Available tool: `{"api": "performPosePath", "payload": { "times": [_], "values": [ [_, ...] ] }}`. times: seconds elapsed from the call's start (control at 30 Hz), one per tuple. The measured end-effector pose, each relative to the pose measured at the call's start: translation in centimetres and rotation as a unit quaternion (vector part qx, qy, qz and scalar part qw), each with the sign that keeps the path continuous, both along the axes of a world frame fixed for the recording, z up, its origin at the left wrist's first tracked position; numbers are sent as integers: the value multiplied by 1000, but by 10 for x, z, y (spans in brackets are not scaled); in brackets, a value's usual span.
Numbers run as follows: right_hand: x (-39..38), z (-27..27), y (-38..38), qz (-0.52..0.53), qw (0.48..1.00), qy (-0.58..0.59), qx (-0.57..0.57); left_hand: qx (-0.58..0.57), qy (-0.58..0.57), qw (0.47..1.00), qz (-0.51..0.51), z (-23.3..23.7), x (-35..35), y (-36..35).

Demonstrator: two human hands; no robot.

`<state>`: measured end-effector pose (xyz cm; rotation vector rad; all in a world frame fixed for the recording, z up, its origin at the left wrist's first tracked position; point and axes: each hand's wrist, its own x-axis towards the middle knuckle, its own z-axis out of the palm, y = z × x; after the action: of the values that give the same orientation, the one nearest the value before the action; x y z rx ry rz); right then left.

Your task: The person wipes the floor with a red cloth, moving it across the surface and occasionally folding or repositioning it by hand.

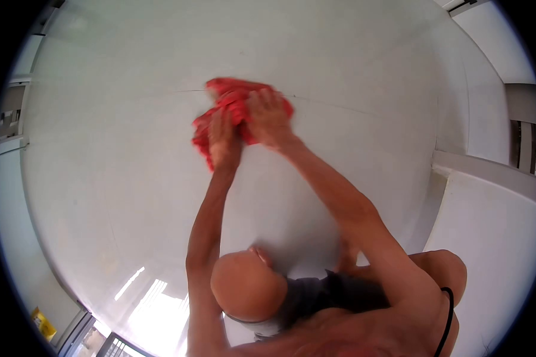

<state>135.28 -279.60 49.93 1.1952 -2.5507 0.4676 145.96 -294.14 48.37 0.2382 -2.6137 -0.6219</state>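
A crumpled red cloth (238, 101) lies on the pale floor, its edges slightly blurred. My left hand (224, 140) rests on the cloth's left part with its fingers stretched forward. Close beside it, my right hand (269, 122) lies flat on the right part, fingers extended over the fabric. Both palms face down, and the cloth under them is hidden. Neither hand visibly wraps its fingers round the cloth.
Smooth light floor (131, 119) surrounds the cloth, with a thin dark seam running near it. My bent knee (250, 285) is close below my arms. A white raised block (488, 232) stands at right. A yellow packet (43, 323) is at lower left.
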Motion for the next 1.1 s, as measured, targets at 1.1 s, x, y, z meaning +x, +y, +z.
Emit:
{"api": "performPosePath", "payload": {
  "times": [1.1],
  "values": [
    [-27, 87, 149, 137, 936, -68, 317, 25, -139, 943, -302, 16, -1, 141]
  ]
}}
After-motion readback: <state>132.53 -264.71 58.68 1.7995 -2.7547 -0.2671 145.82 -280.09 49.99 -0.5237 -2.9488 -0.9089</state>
